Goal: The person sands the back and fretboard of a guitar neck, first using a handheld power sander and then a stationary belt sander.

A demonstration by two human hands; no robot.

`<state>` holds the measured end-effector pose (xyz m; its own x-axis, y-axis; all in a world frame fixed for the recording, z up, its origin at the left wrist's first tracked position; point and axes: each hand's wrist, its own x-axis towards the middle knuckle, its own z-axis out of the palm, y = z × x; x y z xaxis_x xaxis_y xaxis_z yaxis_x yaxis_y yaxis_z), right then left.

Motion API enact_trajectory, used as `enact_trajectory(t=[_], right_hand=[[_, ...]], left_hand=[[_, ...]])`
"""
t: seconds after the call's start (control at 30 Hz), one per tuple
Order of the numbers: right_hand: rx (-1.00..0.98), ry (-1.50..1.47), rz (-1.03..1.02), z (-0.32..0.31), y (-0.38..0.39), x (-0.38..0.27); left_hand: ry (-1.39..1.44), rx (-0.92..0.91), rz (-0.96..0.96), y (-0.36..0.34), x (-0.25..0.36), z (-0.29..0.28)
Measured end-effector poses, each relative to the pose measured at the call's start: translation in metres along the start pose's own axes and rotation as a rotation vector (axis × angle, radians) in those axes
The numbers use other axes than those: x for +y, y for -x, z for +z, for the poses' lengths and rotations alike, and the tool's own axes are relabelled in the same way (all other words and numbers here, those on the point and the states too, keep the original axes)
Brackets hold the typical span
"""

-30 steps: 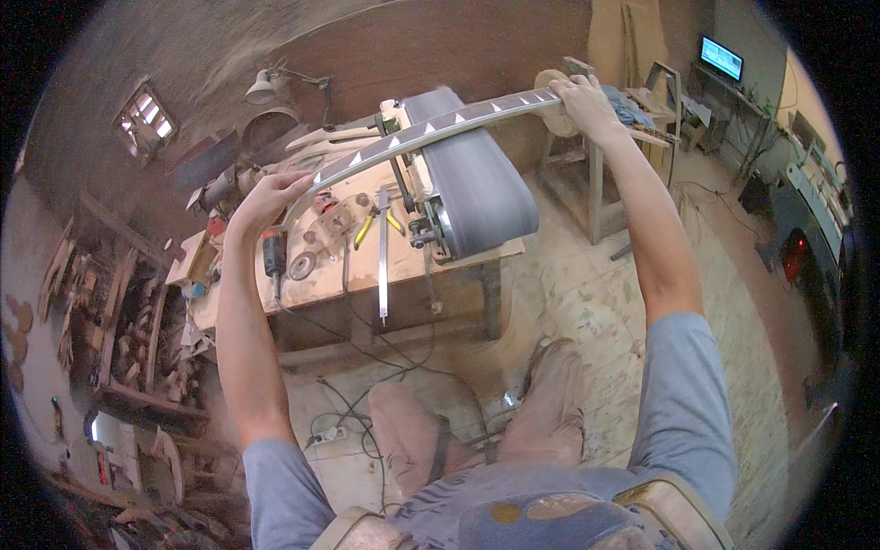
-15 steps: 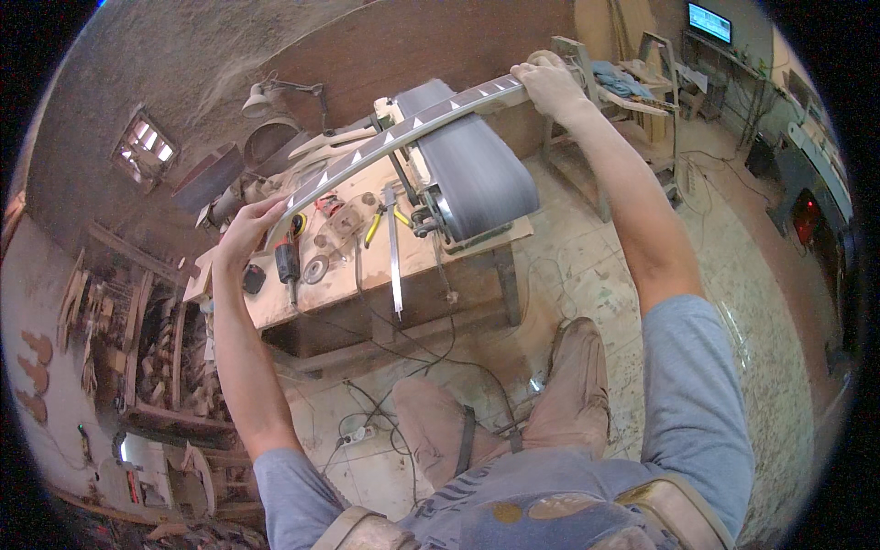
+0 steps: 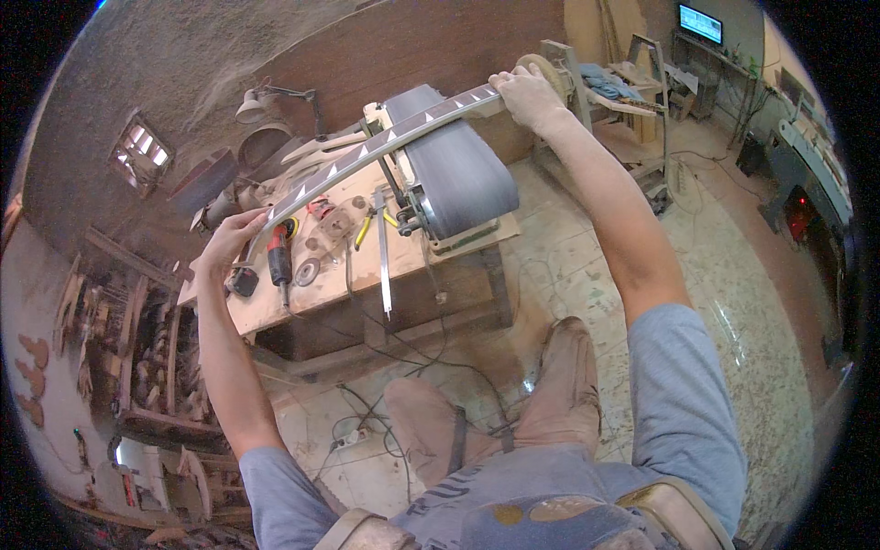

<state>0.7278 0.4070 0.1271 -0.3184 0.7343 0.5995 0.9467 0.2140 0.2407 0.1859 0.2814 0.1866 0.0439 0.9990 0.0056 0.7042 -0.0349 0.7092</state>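
Observation:
A long guitar neck [image 3: 341, 169] with a dark fingerboard and pale pointed inlays slants over a belt sander [image 3: 466, 174]. Its dark grey belt looks smeared, as if running. My left hand [image 3: 236, 236] grips the neck's lower left end, fingers closed round it. At the upper right end, my right hand [image 3: 530, 99] is closed on the neck as well. The middle of the neck crosses the belt's upper part; whether it touches the belt I cannot tell.
On the wooden bench [image 3: 243, 312] lie a red and black power tool [image 3: 280, 254], a metal caliper [image 3: 383, 266], yellow-handled pliers [image 3: 364, 229] and a small disc [image 3: 308, 270]. A desk lamp [image 3: 251, 107] stands behind. Cables [image 3: 367, 412] trail over the floor near my legs.
Both hands and the guitar neck have slid a little to the left across the sander. The whole view has shifted slightly too. My grip stays the same.

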Motion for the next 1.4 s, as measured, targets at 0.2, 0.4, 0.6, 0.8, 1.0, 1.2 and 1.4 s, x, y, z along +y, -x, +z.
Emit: enact_trajectory(t=[0.2, 0.4, 0.6, 0.8, 1.0, 1.2, 1.4], right_hand=[[0.053, -0.160, -0.001, 0.001, 0.016, 0.015], [0.019, -0.316, 0.069, 0.001, 0.037, 0.076], [-0.012, -0.214, 0.080, -0.010, 0.069, 0.156], [-0.116, 0.083, 0.155, -0.012, 0.075, 0.196], [-0.132, 0.112, 0.123, -0.001, 0.060, 0.205], [-0.125, 0.104, 0.108, -0.004, 0.044, 0.170], [0.037, 0.164, 0.034, 0.033, 0.032, 0.179]], left_hand=[[-0.010, -0.047, 0.019, -0.002, 0.003, 0.001], [-0.142, -0.087, 0.148, -0.041, 0.029, 0.032], [-0.150, -0.079, 0.204, -0.057, 0.101, 0.100], [-0.115, -0.095, 0.258, -0.092, 0.118, 0.146], [-0.160, -0.016, 0.270, -0.080, 0.123, 0.158], [-0.112, 0.004, 0.273, -0.068, 0.111, 0.144], [-0.062, -0.002, 0.298, -0.071, 0.093, 0.129]])
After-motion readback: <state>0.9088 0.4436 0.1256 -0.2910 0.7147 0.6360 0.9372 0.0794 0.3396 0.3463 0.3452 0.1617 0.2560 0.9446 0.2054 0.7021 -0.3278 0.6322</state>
